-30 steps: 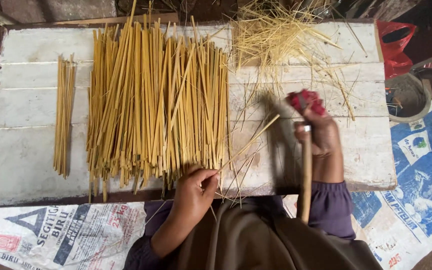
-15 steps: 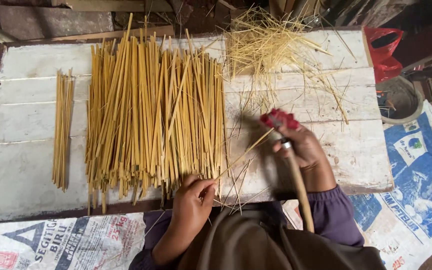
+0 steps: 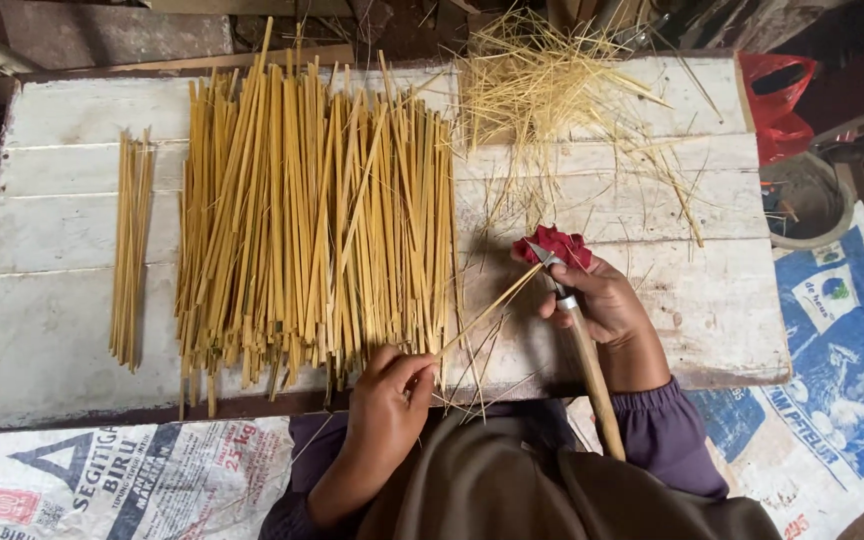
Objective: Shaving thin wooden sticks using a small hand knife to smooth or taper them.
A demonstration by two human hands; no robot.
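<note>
My left hand [image 3: 384, 405] pinches the near end of a thin yellow bamboo strip [image 3: 487, 313] at the table's front edge. The strip slants up and right to my right hand [image 3: 602, 305]. That hand grips a knife with a long wooden handle [image 3: 592, 375]; its small blade [image 3: 542, 257] rests against the strip's far end. A red cloth [image 3: 557, 243] covers my right fingertips. A big pile of bamboo strips [image 3: 312, 210] lies just left of the held strip.
The white plank table [image 3: 712, 300] also carries a small bundle of strips [image 3: 130, 255] at the left and a heap of fine shavings [image 3: 562, 110] at the back. Printed sacks [image 3: 832, 380] lie on the floor; a red bag [image 3: 777, 100] sits right.
My right hand with the knife has moved left and toward the strip, and the blade now meets its far end. My left hand keeps hold of the near end.
</note>
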